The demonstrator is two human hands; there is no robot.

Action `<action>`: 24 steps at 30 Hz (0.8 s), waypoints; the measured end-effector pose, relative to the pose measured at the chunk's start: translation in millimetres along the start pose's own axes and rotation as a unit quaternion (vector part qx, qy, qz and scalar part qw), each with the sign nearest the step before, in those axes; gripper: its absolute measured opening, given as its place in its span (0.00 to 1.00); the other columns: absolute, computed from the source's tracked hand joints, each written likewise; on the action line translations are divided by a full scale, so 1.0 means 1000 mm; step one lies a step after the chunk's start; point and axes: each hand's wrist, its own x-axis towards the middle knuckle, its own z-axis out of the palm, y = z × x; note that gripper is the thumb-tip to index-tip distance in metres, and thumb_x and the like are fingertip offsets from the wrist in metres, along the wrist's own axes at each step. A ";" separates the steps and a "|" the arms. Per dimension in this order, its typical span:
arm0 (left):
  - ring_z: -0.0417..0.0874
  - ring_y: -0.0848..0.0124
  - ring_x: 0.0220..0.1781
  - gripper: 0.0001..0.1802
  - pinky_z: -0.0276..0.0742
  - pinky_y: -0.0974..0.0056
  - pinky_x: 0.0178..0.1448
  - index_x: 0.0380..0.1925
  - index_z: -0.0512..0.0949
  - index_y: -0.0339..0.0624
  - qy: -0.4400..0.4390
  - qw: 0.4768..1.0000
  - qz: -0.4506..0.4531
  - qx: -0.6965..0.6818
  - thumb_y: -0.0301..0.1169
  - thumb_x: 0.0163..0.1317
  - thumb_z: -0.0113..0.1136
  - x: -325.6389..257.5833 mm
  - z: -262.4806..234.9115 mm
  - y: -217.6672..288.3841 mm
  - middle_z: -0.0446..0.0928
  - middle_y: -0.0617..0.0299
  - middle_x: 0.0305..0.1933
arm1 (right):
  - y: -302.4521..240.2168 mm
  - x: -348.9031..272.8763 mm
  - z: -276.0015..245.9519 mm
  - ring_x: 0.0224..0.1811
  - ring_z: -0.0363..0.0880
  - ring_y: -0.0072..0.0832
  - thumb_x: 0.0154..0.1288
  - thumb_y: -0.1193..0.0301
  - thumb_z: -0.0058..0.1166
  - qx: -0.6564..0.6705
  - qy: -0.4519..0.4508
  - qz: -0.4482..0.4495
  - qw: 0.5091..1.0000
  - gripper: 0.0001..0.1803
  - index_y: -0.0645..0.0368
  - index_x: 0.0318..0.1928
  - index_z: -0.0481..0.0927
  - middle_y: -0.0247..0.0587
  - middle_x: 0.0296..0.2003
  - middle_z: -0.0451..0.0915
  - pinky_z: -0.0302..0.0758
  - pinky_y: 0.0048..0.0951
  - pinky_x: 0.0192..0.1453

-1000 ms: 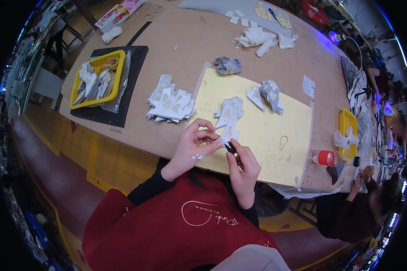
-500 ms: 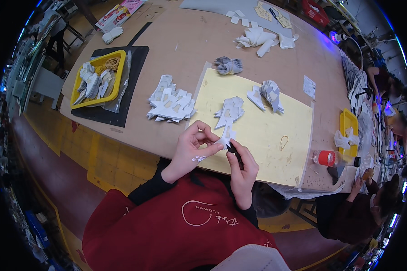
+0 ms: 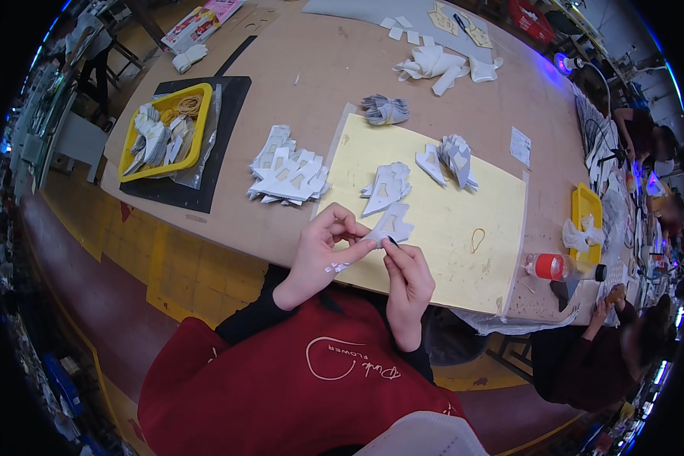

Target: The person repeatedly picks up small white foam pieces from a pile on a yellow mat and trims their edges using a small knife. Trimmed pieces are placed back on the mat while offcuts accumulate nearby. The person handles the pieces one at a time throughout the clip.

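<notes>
Left hand (image 3: 323, 247) and right hand (image 3: 406, 277) raised together, fingertips pinching.

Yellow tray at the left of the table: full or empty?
Fairly full: the yellow tray holds a heap of white cut pieces and some rubber bands.

A single wide fisheye view looks steeply down from the person's head, close over their chest and forearms, facing forward across the bench (image 3: 342, 68), whose straight edges bow toward the round dark rim.
</notes>
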 end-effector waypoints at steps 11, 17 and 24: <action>0.75 0.82 0.37 0.14 0.71 0.75 0.42 0.39 0.69 0.40 0.045 0.998 -0.049 -0.015 0.20 0.59 0.66 0.008 -0.002 -0.009 0.74 0.66 0.36 | -0.006 -0.011 -0.008 0.36 0.78 0.24 0.62 0.87 0.55 0.323 -0.088 0.150 0.930 0.14 0.71 0.48 0.82 0.41 0.36 0.81 0.75 0.23 0.40; 0.76 0.82 0.39 0.17 0.72 0.76 0.42 0.43 0.68 0.39 0.047 0.998 -0.028 0.027 0.18 0.59 0.64 0.010 -0.005 -0.017 0.75 0.65 0.36 | -0.016 -0.001 0.008 0.32 0.77 0.26 0.65 0.83 0.54 0.078 -0.174 0.071 0.979 0.17 0.62 0.53 0.82 0.42 0.33 0.77 0.74 0.22 0.40; 0.78 0.79 0.39 0.14 0.73 0.72 0.44 0.46 0.77 0.35 0.163 0.952 0.018 0.259 0.22 0.60 0.64 0.032 -0.072 -0.010 0.78 0.63 0.39 | -0.011 -0.002 -0.009 0.30 0.71 0.23 0.67 0.79 0.54 0.073 -0.259 0.117 0.956 0.22 0.59 0.61 0.75 0.40 0.32 0.75 0.69 0.20 0.36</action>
